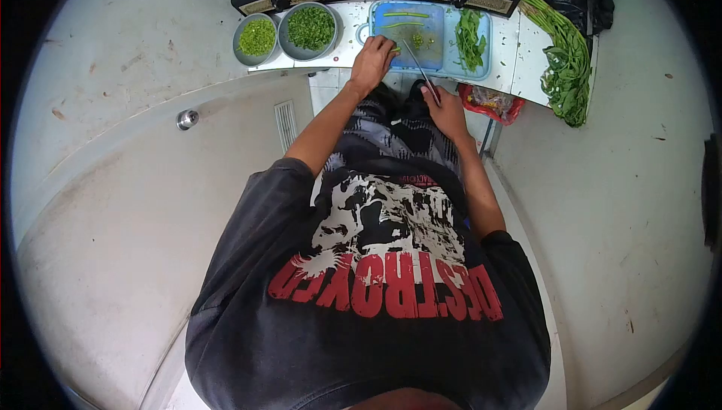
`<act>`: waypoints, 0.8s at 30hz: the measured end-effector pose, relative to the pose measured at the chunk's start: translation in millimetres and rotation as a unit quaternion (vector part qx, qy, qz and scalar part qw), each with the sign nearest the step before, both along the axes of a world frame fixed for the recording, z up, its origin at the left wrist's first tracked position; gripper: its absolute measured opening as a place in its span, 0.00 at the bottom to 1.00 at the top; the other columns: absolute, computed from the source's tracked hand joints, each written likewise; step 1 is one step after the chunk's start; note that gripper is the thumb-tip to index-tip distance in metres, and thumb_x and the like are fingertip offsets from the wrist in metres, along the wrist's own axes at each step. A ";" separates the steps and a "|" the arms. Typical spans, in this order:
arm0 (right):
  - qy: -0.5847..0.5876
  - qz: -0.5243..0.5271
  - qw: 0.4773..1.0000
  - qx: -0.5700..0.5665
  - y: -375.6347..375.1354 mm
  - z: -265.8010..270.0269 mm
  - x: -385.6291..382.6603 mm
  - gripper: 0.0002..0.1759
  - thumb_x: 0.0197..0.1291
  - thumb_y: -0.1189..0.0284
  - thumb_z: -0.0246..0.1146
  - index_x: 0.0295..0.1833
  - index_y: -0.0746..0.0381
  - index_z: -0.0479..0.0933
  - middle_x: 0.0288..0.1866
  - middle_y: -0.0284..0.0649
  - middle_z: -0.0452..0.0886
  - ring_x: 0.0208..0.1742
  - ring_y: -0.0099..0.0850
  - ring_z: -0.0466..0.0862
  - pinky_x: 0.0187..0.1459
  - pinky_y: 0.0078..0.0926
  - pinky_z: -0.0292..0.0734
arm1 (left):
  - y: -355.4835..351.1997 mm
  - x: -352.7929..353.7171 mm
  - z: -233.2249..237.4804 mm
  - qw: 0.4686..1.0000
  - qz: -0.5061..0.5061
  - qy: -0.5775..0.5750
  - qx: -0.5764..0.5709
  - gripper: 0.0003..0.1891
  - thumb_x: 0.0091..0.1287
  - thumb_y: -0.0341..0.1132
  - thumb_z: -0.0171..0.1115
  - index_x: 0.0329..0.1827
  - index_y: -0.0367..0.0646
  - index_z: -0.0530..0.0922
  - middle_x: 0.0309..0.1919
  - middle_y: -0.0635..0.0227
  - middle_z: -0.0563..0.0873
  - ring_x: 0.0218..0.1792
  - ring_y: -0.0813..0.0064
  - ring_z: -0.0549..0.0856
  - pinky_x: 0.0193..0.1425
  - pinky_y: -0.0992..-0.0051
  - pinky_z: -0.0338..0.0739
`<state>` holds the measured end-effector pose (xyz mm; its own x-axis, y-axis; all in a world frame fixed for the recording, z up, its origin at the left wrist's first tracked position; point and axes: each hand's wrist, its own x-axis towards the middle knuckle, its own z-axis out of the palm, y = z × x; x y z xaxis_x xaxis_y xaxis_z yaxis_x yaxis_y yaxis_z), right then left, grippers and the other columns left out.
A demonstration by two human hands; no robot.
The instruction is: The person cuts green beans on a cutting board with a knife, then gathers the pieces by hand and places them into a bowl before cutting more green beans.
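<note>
Right now, your left hand [372,60] rests with its fingers bunched on the lower left edge of the blue cutting board [436,18], top centre of the frame; you cannot tell whether it pinches anything. Your right hand [445,105] is clamped on a knife [421,72], whose blade angles onto the board. Two bowls of chopped greens [310,28] sit to the left.

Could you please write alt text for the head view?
A person's right hand holds a knife over a blue cutting board, left hand resting on it. Two metal bowls of chopped greens stand left of it, long beans right.
</note>
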<state>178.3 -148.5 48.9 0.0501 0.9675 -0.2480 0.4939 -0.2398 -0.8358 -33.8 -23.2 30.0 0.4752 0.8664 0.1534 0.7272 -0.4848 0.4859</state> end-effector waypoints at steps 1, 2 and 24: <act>-0.011 0.009 1.000 -0.005 1.1 2.9 -0.3 0.22 0.74 0.54 0.63 0.43 0.66 0.83 0.28 0.58 0.83 0.34 0.60 0.86 0.36 0.54 0.78 | -0.2 0.6 -0.8 1.000 0.003 -0.004 -0.002 0.10 0.69 0.35 0.69 0.49 0.40 0.83 0.44 0.58 0.83 0.48 0.52 0.81 0.53 0.57 0.78; -0.022 0.014 1.000 -0.008 0.9 2.0 -0.8 0.23 0.74 0.54 0.63 0.43 0.66 0.83 0.28 0.59 0.83 0.34 0.60 0.86 0.36 0.55 0.78 | -1.6 0.2 -1.6 1.000 0.006 -0.007 -0.005 0.11 0.69 0.35 0.69 0.49 0.40 0.83 0.44 0.58 0.83 0.48 0.52 0.81 0.53 0.57 0.78; -0.078 0.047 0.994 -0.068 6.5 -6.5 -27.8 0.29 0.76 0.51 0.56 0.42 0.70 0.82 0.29 0.64 0.84 0.36 0.65 0.86 0.41 0.62 0.80 | -11.1 -0.5 -4.8 0.996 0.023 -0.077 -0.028 0.10 0.67 0.26 0.67 0.50 0.37 0.82 0.44 0.52 0.82 0.48 0.47 0.81 0.55 0.55 0.78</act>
<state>150.5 -142.0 42.5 0.0092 0.9277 -0.3733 0.6403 -0.2922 -0.7104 -34.3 -34.3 25.2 0.4099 0.8957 0.1722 0.6623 -0.4221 0.6191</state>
